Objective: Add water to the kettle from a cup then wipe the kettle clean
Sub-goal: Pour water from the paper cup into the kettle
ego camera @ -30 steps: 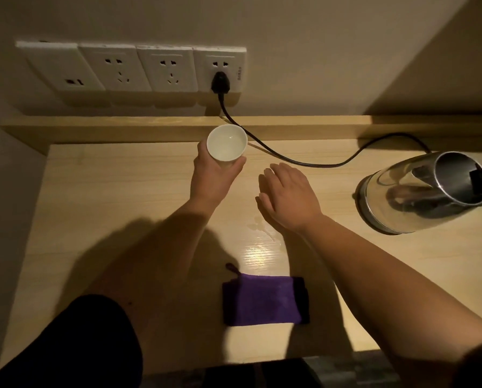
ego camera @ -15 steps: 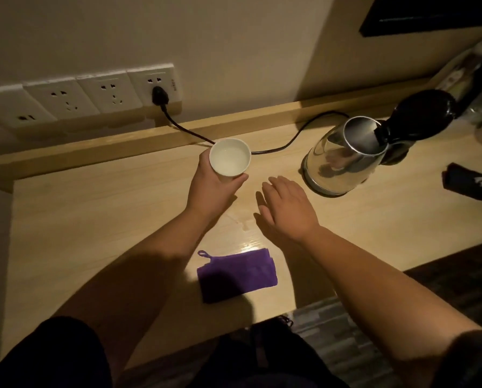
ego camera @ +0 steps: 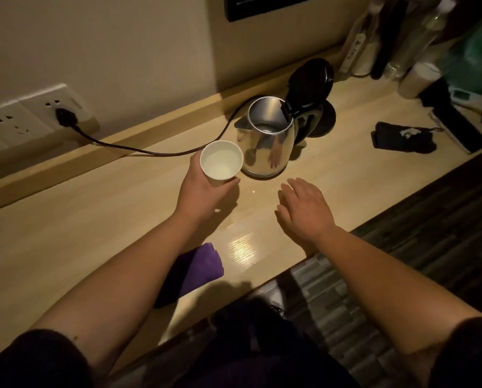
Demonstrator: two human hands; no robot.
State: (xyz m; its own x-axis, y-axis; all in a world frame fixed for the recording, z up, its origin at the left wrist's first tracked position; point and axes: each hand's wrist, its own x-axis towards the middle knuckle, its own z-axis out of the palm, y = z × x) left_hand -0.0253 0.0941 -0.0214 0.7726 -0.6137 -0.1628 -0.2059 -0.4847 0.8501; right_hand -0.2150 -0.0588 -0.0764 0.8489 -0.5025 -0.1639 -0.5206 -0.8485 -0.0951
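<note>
From the head view, the one camera here, the biggest change was the framing: over the last second the view had swung to the right, so that the kettle, first cut off at the right edge, now stood whole near the middle of the worktop with its black lid tipped up and its mouth open. The left hand had carried the white cup along with that swing; its fingers and thumb were wrapped round the cup's wall, and the cup, upright with a little pale water showing inside, now sat just beside the kettle's left flank, lower than the rim. A second earlier it had been well apart from the kettle. The right hand stayed released, fingers straight and spread, palm down just over the worktop in front of the kettle, holding nothing. The purple cloth lay untouched near the front edge, partly hidden under the left forearm. The black cord ran from the wall socket to the kettle's side. I judged that the approach was nearly done and the pour not yet begun: the cup would need lifting above the rim and tilting. A few wet glints on the worktop between the hands suggested spills, so the pour called for care.
</note>
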